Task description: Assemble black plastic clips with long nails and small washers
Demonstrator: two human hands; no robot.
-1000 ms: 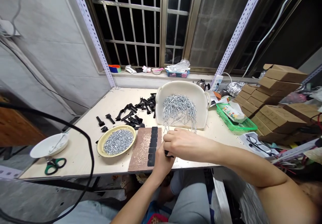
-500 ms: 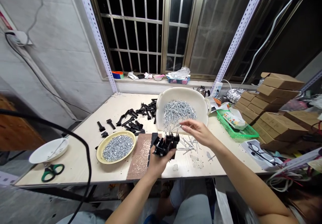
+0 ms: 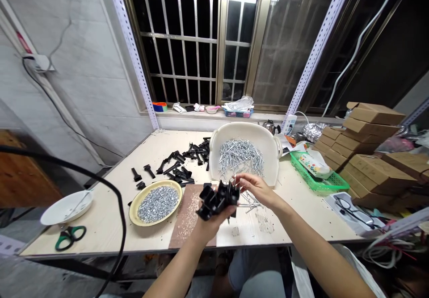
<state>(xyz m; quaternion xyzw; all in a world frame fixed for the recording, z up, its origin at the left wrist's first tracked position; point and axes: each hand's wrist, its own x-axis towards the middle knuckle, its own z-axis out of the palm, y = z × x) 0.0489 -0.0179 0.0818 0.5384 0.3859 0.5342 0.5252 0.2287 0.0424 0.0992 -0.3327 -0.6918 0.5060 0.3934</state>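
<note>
Just in front of the cream basin (image 3: 268,132) of steel nails (image 3: 239,153), the left hand (image 3: 209,220) is clenched around a bunch of black plastic clips (image 3: 217,198), lifted off the table. On the bunch's basin side, the right hand (image 3: 256,190) pinches a single nail (image 3: 233,179) against it.

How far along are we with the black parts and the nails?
Seemingly partway. Done: a bunch of black parts sits gathered in the left hand. In hand: the right hand pinches a nail at the top of that bunch. Left: many loose black pieces lie on the table beside the white bin, which holds a big heap of nails.
</note>
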